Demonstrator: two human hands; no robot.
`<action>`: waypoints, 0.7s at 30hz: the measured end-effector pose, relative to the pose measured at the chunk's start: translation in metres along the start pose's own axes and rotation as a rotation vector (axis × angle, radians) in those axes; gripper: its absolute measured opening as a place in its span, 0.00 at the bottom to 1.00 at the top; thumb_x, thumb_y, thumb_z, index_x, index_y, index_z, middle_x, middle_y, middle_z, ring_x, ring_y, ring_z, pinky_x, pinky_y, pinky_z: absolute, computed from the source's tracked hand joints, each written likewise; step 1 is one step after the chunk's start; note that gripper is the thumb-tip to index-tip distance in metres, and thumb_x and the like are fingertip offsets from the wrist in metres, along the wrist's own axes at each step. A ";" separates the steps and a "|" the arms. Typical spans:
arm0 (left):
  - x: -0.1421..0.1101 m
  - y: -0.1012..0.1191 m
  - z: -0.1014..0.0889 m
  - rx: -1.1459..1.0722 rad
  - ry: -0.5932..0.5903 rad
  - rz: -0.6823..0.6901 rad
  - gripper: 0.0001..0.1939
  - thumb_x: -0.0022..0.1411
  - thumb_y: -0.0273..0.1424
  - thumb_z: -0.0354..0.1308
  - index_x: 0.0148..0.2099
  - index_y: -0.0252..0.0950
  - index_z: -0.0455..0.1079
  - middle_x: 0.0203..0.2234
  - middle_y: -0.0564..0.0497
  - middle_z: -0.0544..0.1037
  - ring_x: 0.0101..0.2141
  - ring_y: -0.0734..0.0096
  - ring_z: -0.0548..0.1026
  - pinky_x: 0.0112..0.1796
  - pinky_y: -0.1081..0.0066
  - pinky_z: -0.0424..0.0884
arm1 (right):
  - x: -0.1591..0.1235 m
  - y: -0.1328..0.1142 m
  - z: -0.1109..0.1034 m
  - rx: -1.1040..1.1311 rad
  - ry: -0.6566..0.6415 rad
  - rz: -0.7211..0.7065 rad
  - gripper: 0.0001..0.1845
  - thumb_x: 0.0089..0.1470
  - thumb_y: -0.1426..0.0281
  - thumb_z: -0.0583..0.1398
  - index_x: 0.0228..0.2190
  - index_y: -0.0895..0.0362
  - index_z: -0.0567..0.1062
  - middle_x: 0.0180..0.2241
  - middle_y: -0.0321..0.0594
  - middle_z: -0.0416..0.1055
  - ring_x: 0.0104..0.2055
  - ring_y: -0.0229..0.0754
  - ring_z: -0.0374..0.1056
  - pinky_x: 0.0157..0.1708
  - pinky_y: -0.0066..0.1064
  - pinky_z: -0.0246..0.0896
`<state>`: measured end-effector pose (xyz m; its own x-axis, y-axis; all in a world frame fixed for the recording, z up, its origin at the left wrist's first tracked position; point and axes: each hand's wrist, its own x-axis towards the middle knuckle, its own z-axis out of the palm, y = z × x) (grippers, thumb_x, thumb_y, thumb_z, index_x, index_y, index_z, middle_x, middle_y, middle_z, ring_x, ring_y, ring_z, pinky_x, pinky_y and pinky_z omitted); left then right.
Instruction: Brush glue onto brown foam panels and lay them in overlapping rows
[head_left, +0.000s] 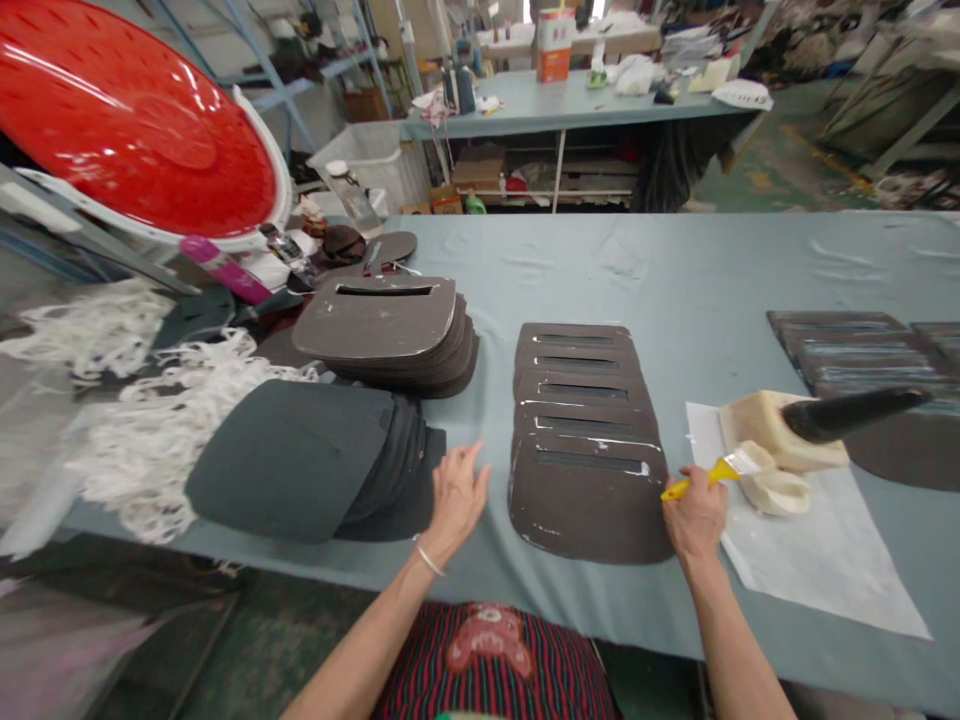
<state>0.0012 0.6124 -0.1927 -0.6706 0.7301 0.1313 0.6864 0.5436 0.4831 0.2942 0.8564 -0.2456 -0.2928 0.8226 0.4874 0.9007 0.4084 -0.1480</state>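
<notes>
My right hand (697,510) is closed round the yellow handle of a paintbrush (724,470), whose bristle end points right, towards a cream-coloured container (780,495). Just left of that hand, brown panels (592,510) with slots lie overlapped in a row, and the hand is at the edge of the nearest one. My left hand (459,490) has its fingers apart and holds nothing. It is over the table beside a fanned stack of dark grey-green fabric pieces (292,460); whether it touches their edge I cannot tell.
Behind the fabric stands a pile of slotted brown panels (382,320). White strips (172,430) lie tangled at the left. On a white sheet (840,570) sits a cream block with a black handle (855,415). More dark panels (862,350) lie at the right.
</notes>
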 end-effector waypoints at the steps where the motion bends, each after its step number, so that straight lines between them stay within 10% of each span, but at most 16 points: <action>1: -0.002 -0.012 -0.020 0.108 0.107 -0.063 0.21 0.63 0.33 0.48 0.58 0.39 0.59 0.49 0.41 0.66 0.49 0.57 0.64 0.48 0.57 0.59 | -0.003 0.003 -0.002 0.020 0.032 0.005 0.14 0.51 0.66 0.56 0.38 0.60 0.70 0.28 0.43 0.60 0.35 0.46 0.56 0.33 0.33 0.50; 4: -0.011 -0.057 -0.076 0.383 0.318 -0.309 0.26 0.60 0.35 0.52 0.59 0.33 0.58 0.52 0.35 0.62 0.52 0.48 0.60 0.48 0.51 0.56 | -0.012 0.005 -0.008 0.063 0.069 0.041 0.14 0.52 0.66 0.55 0.38 0.61 0.70 0.29 0.44 0.61 0.35 0.47 0.57 0.34 0.34 0.51; 10: -0.018 -0.123 -0.127 0.070 0.226 -0.307 0.19 0.56 0.45 0.54 0.40 0.36 0.71 0.30 0.50 0.72 0.31 0.67 0.69 0.36 0.70 0.64 | -0.030 -0.064 -0.018 0.321 -0.043 0.030 0.12 0.54 0.65 0.54 0.37 0.60 0.69 0.32 0.45 0.65 0.36 0.46 0.60 0.37 0.34 0.55; 17: -0.021 -0.060 -0.095 -0.515 0.064 -0.453 0.27 0.56 0.50 0.51 0.43 0.31 0.72 0.28 0.51 0.75 0.30 0.69 0.70 0.32 0.73 0.65 | -0.069 -0.249 -0.071 1.068 -0.625 -0.413 0.25 0.45 0.59 0.64 0.42 0.55 0.63 0.45 0.45 0.65 0.45 0.44 0.63 0.44 0.34 0.59; 21: -0.025 -0.038 -0.089 -1.027 -0.109 -0.357 0.31 0.61 0.52 0.44 0.52 0.32 0.66 0.40 0.44 0.76 0.38 0.66 0.73 0.40 0.67 0.70 | -0.076 -0.300 -0.091 1.198 -0.658 -0.434 0.19 0.45 0.69 0.60 0.40 0.55 0.61 0.35 0.37 0.64 0.34 0.37 0.62 0.35 0.27 0.59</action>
<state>-0.0333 0.5368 -0.1373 -0.7213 0.6592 -0.2125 -0.1386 0.1632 0.9768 0.0751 0.6349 -0.1600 -0.8604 0.4437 0.2506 -0.0085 0.4792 -0.8777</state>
